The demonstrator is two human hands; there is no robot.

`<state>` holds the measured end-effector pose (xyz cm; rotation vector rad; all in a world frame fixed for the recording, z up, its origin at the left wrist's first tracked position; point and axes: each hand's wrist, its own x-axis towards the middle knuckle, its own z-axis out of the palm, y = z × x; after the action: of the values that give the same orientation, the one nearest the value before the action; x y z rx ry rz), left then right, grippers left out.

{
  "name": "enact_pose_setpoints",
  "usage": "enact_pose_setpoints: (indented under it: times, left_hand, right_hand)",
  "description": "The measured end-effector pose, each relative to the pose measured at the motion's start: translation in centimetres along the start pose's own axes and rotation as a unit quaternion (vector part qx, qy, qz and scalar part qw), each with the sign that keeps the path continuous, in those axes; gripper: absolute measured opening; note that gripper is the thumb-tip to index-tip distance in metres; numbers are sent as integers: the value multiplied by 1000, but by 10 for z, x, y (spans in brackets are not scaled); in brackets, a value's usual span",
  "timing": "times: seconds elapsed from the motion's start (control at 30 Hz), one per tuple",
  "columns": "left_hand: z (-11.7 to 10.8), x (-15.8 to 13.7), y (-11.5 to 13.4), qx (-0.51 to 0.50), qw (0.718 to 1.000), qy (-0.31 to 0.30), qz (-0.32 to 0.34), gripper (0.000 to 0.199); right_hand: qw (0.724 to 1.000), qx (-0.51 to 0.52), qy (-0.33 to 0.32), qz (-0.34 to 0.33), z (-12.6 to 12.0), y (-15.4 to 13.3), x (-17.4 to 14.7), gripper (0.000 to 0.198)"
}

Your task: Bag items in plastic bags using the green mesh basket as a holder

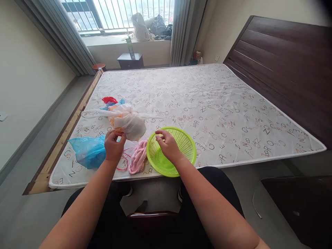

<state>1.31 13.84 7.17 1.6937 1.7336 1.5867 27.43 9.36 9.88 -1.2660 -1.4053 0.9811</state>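
Note:
My left hand (114, 142) pinches the lower edge of a white plastic bag (131, 123), which looks bunched and filled, its long handles spread to both sides. Over the lime-green plastic basket (192, 152), my right hand (168, 145) hovers with thumb and fingers apart and nothing seen between them. A pink knitted cloth (138, 157) lies against the basket's left side. Left of it, a blue plastic bag (89, 151) rests partly behind my left hand. Beyond the white bag are a red bundle (109, 100) and another piece of blue plastic (121, 102).
Everything lies near the front edge of a letter-patterned mattress (220, 103). A wooden bed frame rail (70, 128) runs along its left, and a dark headboard (285, 55) stands right. Beyond are a nightstand (130, 60) with a glass vase (130, 46) and bags (141, 27) on the windowsill.

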Motion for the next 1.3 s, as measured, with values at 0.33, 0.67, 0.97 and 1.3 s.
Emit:
enact_pose_setpoints:
  times: [0.33,0.67,0.97,1.3]
  left_hand:
    - [0,-50,39,33,972,-182,144,7]
    - [-36,-35,74,196,940,-264,94,9]
    - [-73,-29,81,76,992,-91,47,16]
    - [-47,-26,11,-115,906,-256,-317,42]
  right_hand:
    - [993,120,1,-1,5,-6,0,52]
    - [999,43,22,-3,26,-1,2,28]
    - [990,-89,12,-107,61,-12,0,21]
    - [964,-159,-93,-191,95,-3,-9,21]
